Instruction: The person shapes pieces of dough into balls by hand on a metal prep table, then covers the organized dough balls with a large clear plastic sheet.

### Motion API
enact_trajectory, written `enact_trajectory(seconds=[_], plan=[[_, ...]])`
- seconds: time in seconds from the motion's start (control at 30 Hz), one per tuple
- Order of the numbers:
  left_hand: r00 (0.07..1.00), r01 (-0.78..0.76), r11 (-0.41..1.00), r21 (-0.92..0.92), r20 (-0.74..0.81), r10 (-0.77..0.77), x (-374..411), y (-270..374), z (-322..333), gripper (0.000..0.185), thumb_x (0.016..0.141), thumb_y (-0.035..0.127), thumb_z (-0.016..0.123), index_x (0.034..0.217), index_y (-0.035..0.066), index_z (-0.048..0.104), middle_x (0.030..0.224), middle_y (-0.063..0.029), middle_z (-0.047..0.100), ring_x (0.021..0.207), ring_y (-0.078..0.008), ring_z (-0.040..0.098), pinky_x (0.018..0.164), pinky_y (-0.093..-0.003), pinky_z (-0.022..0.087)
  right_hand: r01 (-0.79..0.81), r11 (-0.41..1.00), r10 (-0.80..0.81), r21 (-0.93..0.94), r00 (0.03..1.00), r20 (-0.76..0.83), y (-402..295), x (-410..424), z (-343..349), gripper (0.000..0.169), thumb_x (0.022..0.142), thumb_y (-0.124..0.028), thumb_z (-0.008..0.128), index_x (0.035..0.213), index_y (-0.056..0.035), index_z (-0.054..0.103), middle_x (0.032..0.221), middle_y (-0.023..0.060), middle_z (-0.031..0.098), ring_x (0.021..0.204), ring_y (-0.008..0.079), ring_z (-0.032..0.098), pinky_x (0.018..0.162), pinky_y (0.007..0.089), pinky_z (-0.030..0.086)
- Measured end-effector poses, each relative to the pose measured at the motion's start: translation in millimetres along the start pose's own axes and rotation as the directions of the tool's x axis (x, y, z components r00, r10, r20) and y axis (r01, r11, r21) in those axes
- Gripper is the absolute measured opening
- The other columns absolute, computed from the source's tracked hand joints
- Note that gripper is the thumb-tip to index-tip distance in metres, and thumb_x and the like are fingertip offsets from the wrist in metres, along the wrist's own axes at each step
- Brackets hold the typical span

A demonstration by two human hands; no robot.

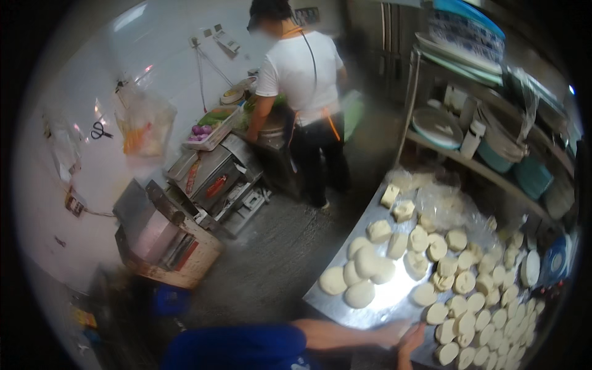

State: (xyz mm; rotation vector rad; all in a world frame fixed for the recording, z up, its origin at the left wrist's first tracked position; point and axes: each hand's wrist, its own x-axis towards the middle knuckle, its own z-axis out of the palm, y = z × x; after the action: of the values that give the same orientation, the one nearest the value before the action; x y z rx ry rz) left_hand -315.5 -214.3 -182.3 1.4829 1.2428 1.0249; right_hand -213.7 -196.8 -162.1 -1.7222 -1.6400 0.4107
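My left hand (393, 334) reaches from a blue sleeve (236, 344) over the near edge of a metal worktable (340, 307). My right hand (413, 339) meets it there, with its forearm rising from the bottom of the view. The two hands touch or overlap, and blur hides whether anything is between the fingers. Just right of them lie many cut dough pieces (447, 331) in uneven rows. Farther up the table, several smooth rounded dough balls (365, 261) are piled together. Clear plastic film (446, 203) covers some dough at the far end.
A person in a white shirt (303, 74) stands at a counter beyond the floor (259, 268). A shelf rack (481, 169) with bowls rises behind the worktable. By the left wall stand a dough machine (171, 240) and a white basket (217, 134) with onions.
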Motion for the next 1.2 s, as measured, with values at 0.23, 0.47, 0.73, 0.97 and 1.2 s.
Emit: enact_trajectory(seconds=[0.23,0.47,0.73,0.97,1.2], plan=[[0.963,0.127,0.966,-0.225,0.263,-0.065,23.6,9.6,-15.5,0.05,0.075,0.016,0.073,0.119,0.0,0.056,0.111,-0.0213,0.063,0.108,-0.0359,0.061,0.092,-0.045,0.047,-0.494,0.514,0.652,0.701,0.757,0.055,59.7,-8.0,26.5,0.024,0.09,-0.015,0.045,0.084,0.005,0.057,0.08,0.012,0.056,0.077,0.0235,0.055,0.069,0.0394,0.047],[0.98,-0.042,0.973,-0.226,0.179,0.084,13.5,-3.0,5.0,0.069,0.08,0.002,0.064,0.144,0.007,0.038,0.13,-0.016,0.052,0.117,-0.0322,0.055,0.103,-0.0391,0.041,0.026,0.998,-0.036,-0.051,0.975,-0.217,43.0,7.6,10.3,0.018,0.091,-0.013,0.048,0.085,0.0028,0.056,0.082,0.0159,0.058,0.079,0.0276,0.056,0.07,0.0396,0.046],[0.927,0.285,0.906,-0.313,0.329,-0.178,6.7,-26.1,-7.0,0.056,0.083,0.005,0.062,0.137,0.007,0.048,0.131,-0.0121,0.055,0.119,-0.0236,0.055,0.101,-0.0366,0.045,-0.523,0.451,0.681,0.723,0.725,0.099,66.7,-28.3,34.2,0.024,0.092,-0.017,0.046,0.084,0.0038,0.055,0.081,0.0174,0.057,0.073,0.0284,0.053,0.066,0.0413,0.044],[0.968,0.034,0.979,-0.199,0.249,0.017,-16.9,-13.8,5.8,0.053,0.086,0.007,0.06,0.138,0.002,0.047,0.135,-0.016,0.053,0.134,-0.0304,0.042,0.113,-0.0407,0.032,-0.15,0.985,0.14,-0.087,0.984,-0.114,76.8,-41.4,29.4,0.03,0.093,-0.021,0.042,0.084,0.0053,0.055,0.079,0.0182,0.057,0.069,0.0292,0.052,0.064,0.043,0.043],[0.928,0.302,0.912,-0.276,0.304,-0.215,7.4,-2.8,-42.7,0.053,0.087,0.01,0.063,0.138,0.005,0.048,0.13,-0.0094,0.056,0.122,-0.0204,0.053,0.103,-0.0351,0.043,-0.541,0.409,0.768,0.735,0.639,0.043,61.6,-18.2,45.1,0.031,0.092,-0.021,0.04,0.086,0.0026,0.059,0.079,0.0166,0.06,0.069,0.0292,0.059,0.062,0.0442,0.045]])
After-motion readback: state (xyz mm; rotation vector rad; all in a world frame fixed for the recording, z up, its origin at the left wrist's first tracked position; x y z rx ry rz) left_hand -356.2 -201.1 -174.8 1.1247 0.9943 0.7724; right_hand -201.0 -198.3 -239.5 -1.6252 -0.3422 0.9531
